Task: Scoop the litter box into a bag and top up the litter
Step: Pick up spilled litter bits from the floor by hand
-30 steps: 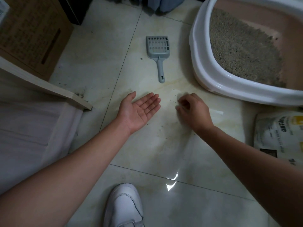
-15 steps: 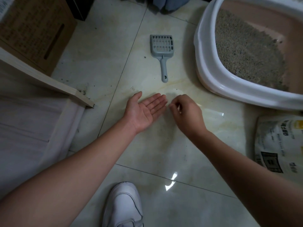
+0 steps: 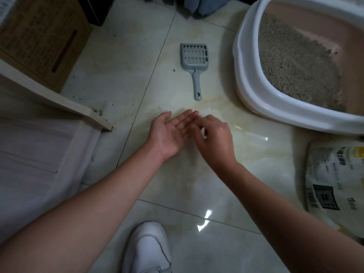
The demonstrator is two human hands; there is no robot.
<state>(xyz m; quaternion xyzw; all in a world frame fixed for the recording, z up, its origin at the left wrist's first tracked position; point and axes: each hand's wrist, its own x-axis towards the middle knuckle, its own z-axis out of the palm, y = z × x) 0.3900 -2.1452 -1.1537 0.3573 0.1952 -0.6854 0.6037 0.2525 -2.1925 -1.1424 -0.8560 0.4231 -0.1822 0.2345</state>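
Observation:
My left hand [image 3: 167,134] lies palm up and open just above the floor tiles. My right hand [image 3: 214,140] is beside it with curled fingers touching the left fingertips, and it pinches the edge of a thin clear plastic bag [image 3: 254,134] that lies flat on the floor to the right. A grey slotted litter scoop [image 3: 195,64] rests on the tiles beyond my hands, handle toward me. The white-rimmed litter box [image 3: 254,83] with grey litter [image 3: 295,62] stands at the upper right. A white litter sack [image 3: 334,184] lies at the right edge.
A cardboard box [image 3: 39,36] stands at the upper left behind a pale wooden board [image 3: 59,99] with white fabric under it. My white shoe [image 3: 147,249] is at the bottom centre. Loose litter grains dot the tiles near the board.
My right hand has moved left with the bag edge until its fingers meet my left fingertips. The left hand has stayed palm up.

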